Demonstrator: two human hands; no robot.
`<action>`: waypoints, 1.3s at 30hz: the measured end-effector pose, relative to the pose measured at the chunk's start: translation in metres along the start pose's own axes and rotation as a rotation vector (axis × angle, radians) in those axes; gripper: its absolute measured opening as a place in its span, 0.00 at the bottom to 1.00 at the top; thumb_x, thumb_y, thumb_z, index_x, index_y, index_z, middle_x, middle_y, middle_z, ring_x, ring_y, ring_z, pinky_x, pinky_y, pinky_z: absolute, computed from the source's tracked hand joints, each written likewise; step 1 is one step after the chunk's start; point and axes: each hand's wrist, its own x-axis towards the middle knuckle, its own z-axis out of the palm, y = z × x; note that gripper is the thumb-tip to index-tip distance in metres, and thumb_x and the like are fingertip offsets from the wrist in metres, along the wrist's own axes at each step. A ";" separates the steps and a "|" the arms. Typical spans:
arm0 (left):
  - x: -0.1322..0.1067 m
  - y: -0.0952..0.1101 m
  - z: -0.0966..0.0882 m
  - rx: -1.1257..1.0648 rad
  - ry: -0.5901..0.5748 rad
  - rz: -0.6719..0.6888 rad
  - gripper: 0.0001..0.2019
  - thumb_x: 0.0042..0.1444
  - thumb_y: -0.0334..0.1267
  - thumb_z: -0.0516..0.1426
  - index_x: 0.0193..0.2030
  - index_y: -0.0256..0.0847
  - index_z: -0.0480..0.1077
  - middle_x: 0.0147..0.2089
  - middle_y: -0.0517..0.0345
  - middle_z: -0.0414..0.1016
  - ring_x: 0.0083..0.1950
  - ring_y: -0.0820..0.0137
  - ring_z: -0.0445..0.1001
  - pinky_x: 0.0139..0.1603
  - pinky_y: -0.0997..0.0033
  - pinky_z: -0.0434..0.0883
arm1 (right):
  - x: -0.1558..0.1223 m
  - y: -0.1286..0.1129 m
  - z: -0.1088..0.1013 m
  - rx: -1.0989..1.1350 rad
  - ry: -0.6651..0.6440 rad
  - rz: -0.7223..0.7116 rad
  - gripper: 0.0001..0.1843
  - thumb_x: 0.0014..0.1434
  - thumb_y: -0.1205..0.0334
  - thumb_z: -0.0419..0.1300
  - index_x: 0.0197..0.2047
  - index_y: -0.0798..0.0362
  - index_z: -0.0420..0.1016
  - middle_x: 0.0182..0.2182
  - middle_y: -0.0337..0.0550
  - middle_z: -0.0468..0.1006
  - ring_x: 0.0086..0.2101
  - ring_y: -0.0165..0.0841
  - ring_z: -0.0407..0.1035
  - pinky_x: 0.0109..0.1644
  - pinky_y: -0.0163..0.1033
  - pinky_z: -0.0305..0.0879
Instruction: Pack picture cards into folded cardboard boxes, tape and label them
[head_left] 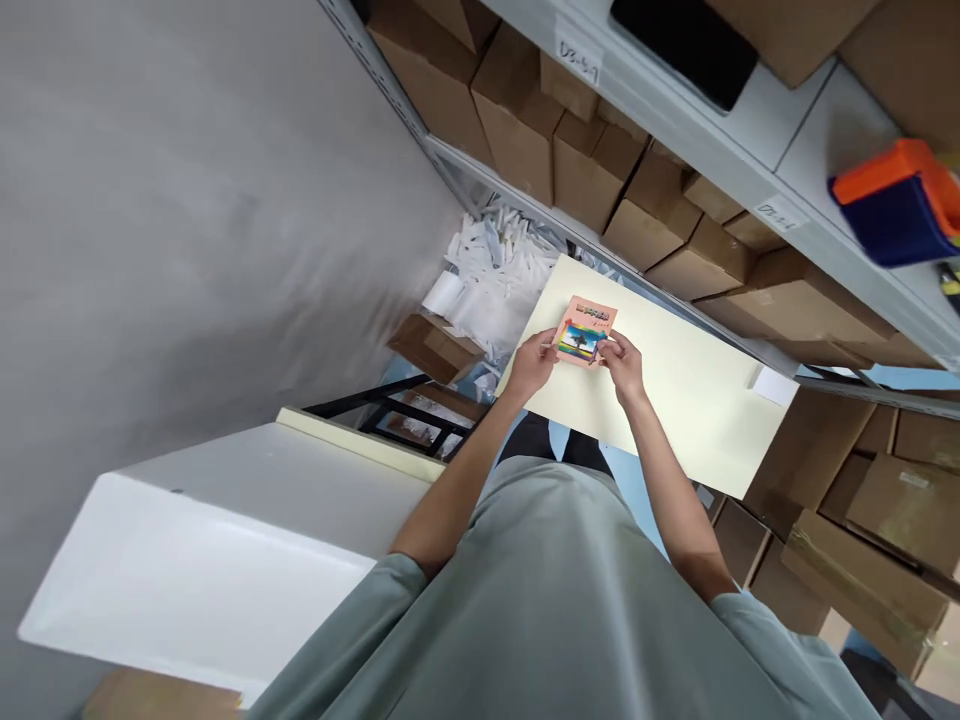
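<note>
A small pink booklet (589, 318) with a colourful picture of a tree on its cover is held up in front of me, over the pale yellow table (675, 400). My left hand (534, 362) grips its lower left edge, fingers closed on it. On the opposite side, my right hand (622, 366) pinches the lower right edge between thumb and fingers. The cover faces up towards me. What lies behind the booklet is hidden.
Shelving with cardboard boxes (517, 120) runs along the far side. A white paper slip (774, 386) lies at the table's right end. Paper scraps (502, 250) pile up beyond the left end. More cartons (892, 500) are stacked right; a white panel (202, 560) stands left.
</note>
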 end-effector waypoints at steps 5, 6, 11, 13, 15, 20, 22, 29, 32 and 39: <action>0.068 -0.016 -0.010 -0.009 0.021 -0.012 0.18 0.54 0.29 0.60 0.49 0.38 0.84 0.47 0.52 0.88 0.48 0.60 0.86 0.54 0.60 0.81 | 0.058 0.013 0.032 0.044 0.065 0.076 0.34 0.47 0.51 0.73 0.57 0.52 0.78 0.44 0.45 0.89 0.44 0.36 0.82 0.51 0.43 0.77; 0.077 -0.018 -0.010 -0.019 0.017 -0.024 0.18 0.53 0.27 0.59 0.49 0.37 0.84 0.47 0.52 0.88 0.49 0.59 0.86 0.55 0.60 0.81 | 0.065 0.014 0.036 0.046 0.095 0.086 0.32 0.48 0.51 0.73 0.56 0.52 0.78 0.44 0.46 0.89 0.45 0.36 0.82 0.52 0.44 0.78; 0.098 -0.027 -0.009 -0.009 -0.005 -0.061 0.18 0.53 0.24 0.60 0.48 0.37 0.85 0.46 0.51 0.88 0.47 0.59 0.86 0.54 0.61 0.80 | 0.083 0.027 0.039 0.043 0.206 0.096 0.29 0.49 0.51 0.74 0.52 0.53 0.79 0.46 0.49 0.88 0.48 0.38 0.83 0.57 0.48 0.79; 0.094 -0.032 -0.012 -0.003 0.000 -0.083 0.17 0.54 0.24 0.60 0.48 0.37 0.85 0.46 0.50 0.88 0.47 0.59 0.86 0.54 0.61 0.80 | 0.081 0.033 0.032 0.006 0.200 0.082 0.28 0.50 0.48 0.74 0.50 0.52 0.79 0.47 0.50 0.88 0.49 0.40 0.82 0.58 0.51 0.79; 0.086 -0.038 -0.020 -0.019 0.015 -0.097 0.16 0.56 0.24 0.60 0.47 0.38 0.85 0.47 0.49 0.88 0.47 0.60 0.86 0.55 0.61 0.80 | 0.075 0.036 0.023 -0.039 0.190 0.069 0.27 0.51 0.45 0.73 0.49 0.51 0.80 0.48 0.51 0.88 0.50 0.41 0.82 0.59 0.53 0.79; 0.058 -0.057 -0.067 -0.052 0.118 -0.125 0.14 0.57 0.26 0.61 0.47 0.39 0.84 0.47 0.50 0.88 0.45 0.61 0.85 0.55 0.60 0.79 | 0.052 0.029 0.006 -0.067 0.103 0.077 0.25 0.54 0.45 0.73 0.51 0.48 0.82 0.54 0.50 0.87 0.53 0.41 0.83 0.61 0.52 0.77; 0.049 -0.067 -0.094 -0.066 0.200 -0.153 0.13 0.56 0.27 0.63 0.46 0.38 0.84 0.45 0.51 0.87 0.44 0.62 0.84 0.54 0.61 0.79 | 0.045 0.021 0.010 -0.094 0.019 0.070 0.23 0.57 0.46 0.72 0.52 0.47 0.83 0.55 0.48 0.87 0.54 0.41 0.82 0.62 0.52 0.76; 0.018 -0.113 -0.162 -0.251 0.472 -0.295 0.11 0.55 0.31 0.68 0.46 0.38 0.81 0.44 0.51 0.86 0.40 0.69 0.80 0.46 0.67 0.78 | 0.044 -0.011 0.057 -0.257 -0.354 0.022 0.21 0.63 0.43 0.72 0.54 0.46 0.85 0.54 0.47 0.87 0.51 0.41 0.83 0.62 0.53 0.76; 0.006 -0.136 -0.164 -0.334 0.502 -0.372 0.13 0.56 0.36 0.71 0.46 0.38 0.80 0.43 0.51 0.85 0.39 0.69 0.80 0.48 0.65 0.79 | 0.052 -0.027 0.084 -0.359 -0.470 -0.019 0.23 0.64 0.41 0.72 0.55 0.47 0.85 0.52 0.47 0.87 0.50 0.41 0.83 0.62 0.53 0.77; 0.020 -0.209 -0.158 -0.525 0.423 -0.590 0.13 0.56 0.40 0.72 0.45 0.40 0.80 0.44 0.49 0.86 0.44 0.65 0.84 0.53 0.61 0.80 | 0.126 -0.028 0.187 -0.806 -0.759 -0.155 0.21 0.65 0.45 0.72 0.54 0.50 0.85 0.47 0.47 0.87 0.51 0.45 0.82 0.63 0.56 0.77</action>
